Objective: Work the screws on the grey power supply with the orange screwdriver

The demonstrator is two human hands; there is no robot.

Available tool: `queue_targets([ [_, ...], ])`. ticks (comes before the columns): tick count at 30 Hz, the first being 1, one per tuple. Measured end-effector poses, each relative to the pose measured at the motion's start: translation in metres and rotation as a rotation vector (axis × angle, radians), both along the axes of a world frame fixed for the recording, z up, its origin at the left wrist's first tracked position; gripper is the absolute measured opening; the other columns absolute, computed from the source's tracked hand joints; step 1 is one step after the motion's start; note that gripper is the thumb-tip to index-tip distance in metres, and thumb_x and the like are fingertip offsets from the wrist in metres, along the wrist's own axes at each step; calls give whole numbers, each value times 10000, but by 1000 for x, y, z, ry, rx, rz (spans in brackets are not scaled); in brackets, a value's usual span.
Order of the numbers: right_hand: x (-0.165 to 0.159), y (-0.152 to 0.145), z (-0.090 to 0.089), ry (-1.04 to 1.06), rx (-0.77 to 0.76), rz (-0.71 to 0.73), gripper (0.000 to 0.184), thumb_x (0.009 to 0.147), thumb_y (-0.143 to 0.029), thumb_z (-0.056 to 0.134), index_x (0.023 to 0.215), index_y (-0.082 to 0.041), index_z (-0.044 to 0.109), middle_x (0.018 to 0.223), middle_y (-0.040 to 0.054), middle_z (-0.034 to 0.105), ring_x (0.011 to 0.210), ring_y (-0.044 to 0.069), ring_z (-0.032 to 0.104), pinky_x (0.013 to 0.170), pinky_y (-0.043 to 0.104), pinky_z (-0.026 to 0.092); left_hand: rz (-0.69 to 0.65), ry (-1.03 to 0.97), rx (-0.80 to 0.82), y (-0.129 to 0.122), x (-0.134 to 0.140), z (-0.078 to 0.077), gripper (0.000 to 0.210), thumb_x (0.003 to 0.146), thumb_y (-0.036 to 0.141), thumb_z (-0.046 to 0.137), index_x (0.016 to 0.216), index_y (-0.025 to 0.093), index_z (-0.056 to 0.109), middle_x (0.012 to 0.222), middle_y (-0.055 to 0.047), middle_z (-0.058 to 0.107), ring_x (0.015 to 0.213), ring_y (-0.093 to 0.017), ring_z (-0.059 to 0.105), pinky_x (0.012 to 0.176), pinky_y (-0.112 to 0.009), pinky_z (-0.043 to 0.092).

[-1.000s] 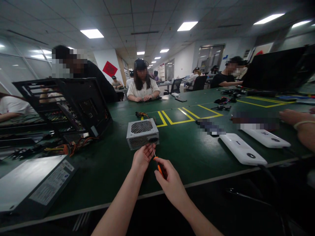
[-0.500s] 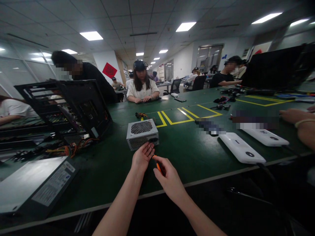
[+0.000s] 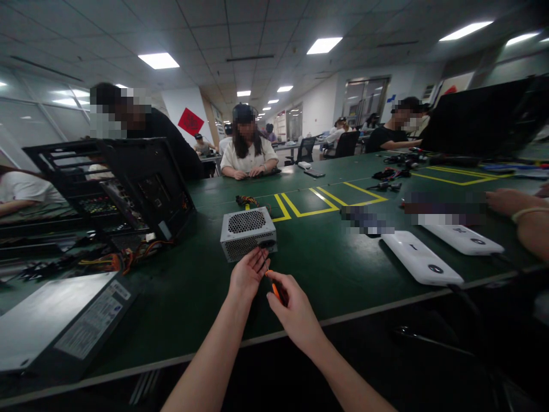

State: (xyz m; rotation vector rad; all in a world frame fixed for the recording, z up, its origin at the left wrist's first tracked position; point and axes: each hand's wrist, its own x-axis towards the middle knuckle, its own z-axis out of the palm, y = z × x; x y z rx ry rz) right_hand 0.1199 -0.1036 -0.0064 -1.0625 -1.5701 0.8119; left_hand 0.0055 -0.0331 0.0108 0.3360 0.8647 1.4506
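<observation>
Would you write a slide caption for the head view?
At a green table, the right hand points a screwdriver at a perforated metal box, left hand by its near face.

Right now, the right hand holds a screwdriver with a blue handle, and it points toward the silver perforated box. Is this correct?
Not fully: the screwdriver in the right hand has an orange and black handle, not blue, as the head view shows. It does point toward the silver perforated box.
</observation>
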Motion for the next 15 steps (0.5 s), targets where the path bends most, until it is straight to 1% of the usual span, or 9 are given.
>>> queue_targets([
  [6,-1,0,0,-4,14,-20,364,719,-103,511,1066,-194,571,973,56,570,898,176,568,791,338,478,5,-9,2,-1,1,1,173,771,67,449,807,84,618,837,-129,662,804,-175,645,710,-296,536],
  [10,0,2,-3,12,-17,-1,361,732,-120,506,1082,-191,561,1000,61,569,942,179,560,851,357,455,-1,-6,12,-1,1,1,164,765,58,457,807,81,614,820,-122,659,788,-176,646,708,-301,536],
  [13,0,4,-6,73,-42,23,353,752,-146,492,1099,-191,545,1041,63,568,988,175,552,905,364,426,-5,-9,18,-1,1,1,147,758,59,474,805,81,611,820,-121,657,785,-180,646,703,-303,537],
  [15,-2,5,-9,148,-78,55,346,756,-168,494,1099,-194,537,1063,64,572,990,174,556,891,359,440,-3,-12,20,-1,1,0,141,759,63,477,805,81,609,827,-124,657,786,-182,646,697,-303,538],
])
